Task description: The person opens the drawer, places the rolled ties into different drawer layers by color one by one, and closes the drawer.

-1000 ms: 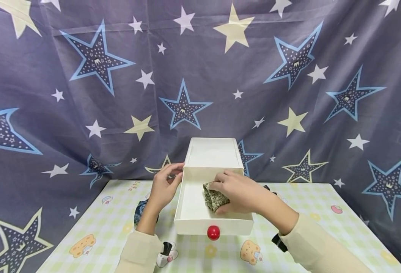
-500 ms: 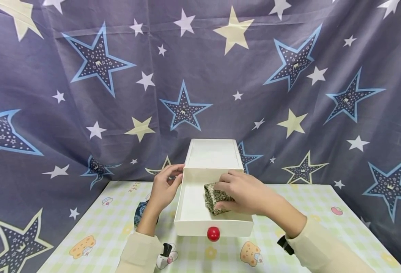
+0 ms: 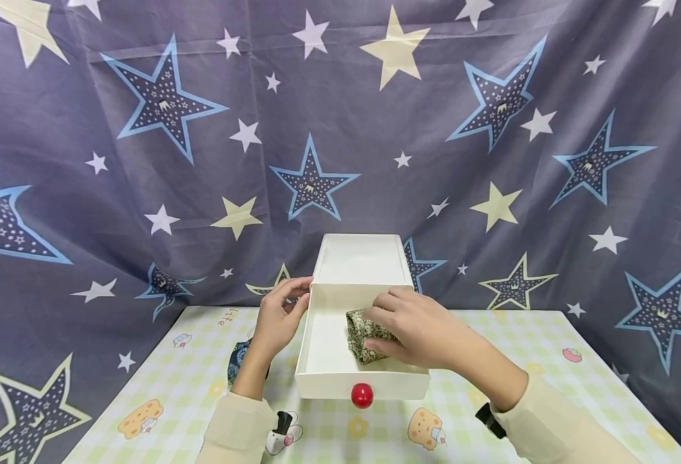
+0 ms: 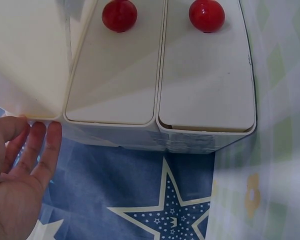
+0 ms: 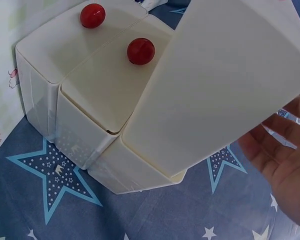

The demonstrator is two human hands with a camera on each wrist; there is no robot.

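In the head view, a white drawer point(image 3: 324, 385) with a red knob point(image 3: 362, 395) is pulled out from the top of a white drawer unit point(image 3: 363, 258). Inside it lies a folded green-and-white patterned cloth point(image 3: 363, 345). My right hand point(image 3: 418, 328) reaches in over the right side and holds the cloth between thumb and fingers; in the right wrist view, the drawer wall hides these fingertips. Against the unit's left side rests my left hand point(image 3: 279, 319), its fingers point(image 4: 50, 150) fairly straight and touching the edge in the left wrist view.
Below the pulled-out drawer, two shut drawers point(image 4: 207, 75) with red knobs show in both wrist views. A dark blue patterned cloth bundle point(image 3: 238, 361) lies on the checked tablecloth point(image 3: 172, 380), partly behind my left forearm. A star-printed curtain point(image 3: 212, 161) hangs behind.
My right hand and forearm have shifted slightly right, and more of the green cloth shows, with the thumb now against it. My left hand keeps its place on the unit.
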